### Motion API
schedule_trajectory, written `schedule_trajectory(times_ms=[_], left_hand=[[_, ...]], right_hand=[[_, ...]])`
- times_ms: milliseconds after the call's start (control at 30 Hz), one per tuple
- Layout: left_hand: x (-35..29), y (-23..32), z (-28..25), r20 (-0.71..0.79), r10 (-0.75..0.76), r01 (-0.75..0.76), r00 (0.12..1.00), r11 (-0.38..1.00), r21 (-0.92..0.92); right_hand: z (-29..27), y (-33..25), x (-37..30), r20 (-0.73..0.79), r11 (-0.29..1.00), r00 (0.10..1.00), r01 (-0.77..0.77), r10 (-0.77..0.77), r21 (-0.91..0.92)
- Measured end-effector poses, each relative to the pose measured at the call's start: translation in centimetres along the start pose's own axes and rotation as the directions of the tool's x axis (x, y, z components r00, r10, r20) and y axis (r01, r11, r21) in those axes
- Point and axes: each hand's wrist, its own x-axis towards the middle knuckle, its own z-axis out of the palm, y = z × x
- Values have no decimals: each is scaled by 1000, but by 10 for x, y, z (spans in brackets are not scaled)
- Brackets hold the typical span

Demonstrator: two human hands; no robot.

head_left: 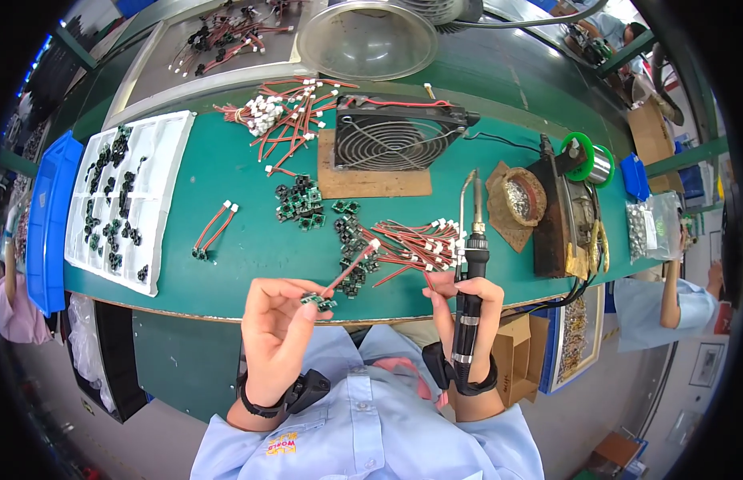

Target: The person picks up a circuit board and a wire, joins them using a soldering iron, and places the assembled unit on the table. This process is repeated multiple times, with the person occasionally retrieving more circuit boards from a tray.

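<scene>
Between the thumb and fingers of my left hand (274, 328) is a small green circuit board (319, 303). A red wire lead (349, 271) with a white connector rises from it toward the right. My right hand (482, 320) is closed round a black soldering iron (471, 276), its tip pointing up and away from me. The thumb and forefinger of that hand also meet at the end of a red wire by the wire pile (415, 244); whether they pinch it I cannot tell. Small green and black boards (354, 276) lie heaped between my hands.
A black fan (399, 140) stands on brown cardboard (331, 186) behind the piles. Rightward are a round solder dish (517, 198), an iron stand (551, 220) and a green solder spool (579, 158). A white tray (167, 160) and blue bin (47, 232) stand left; finished-looking wired boards (205, 253) lie nearby.
</scene>
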Motion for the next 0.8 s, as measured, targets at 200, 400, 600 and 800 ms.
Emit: schedule_trajectory(times_ms=[200, 400, 600, 800], left_hand=[[-5, -9, 6, 168, -69, 56, 983, 995, 82], [-4, 5, 22, 378, 81, -270, 922, 835, 480], [-8, 12, 30, 455, 87, -378, 886, 704, 601], [-10, -1, 24, 348, -2, -174, 938, 863, 474]], right_hand=[[-5, -26, -6, 108, 963, 981, -183, 164, 199], [5, -36, -5, 164, 926, 972, -211, 166, 314], [0, -39, 0, 172, 965, 974, -181, 148, 189], [-4, -40, -2, 201, 950, 968, -197, 150, 240]])
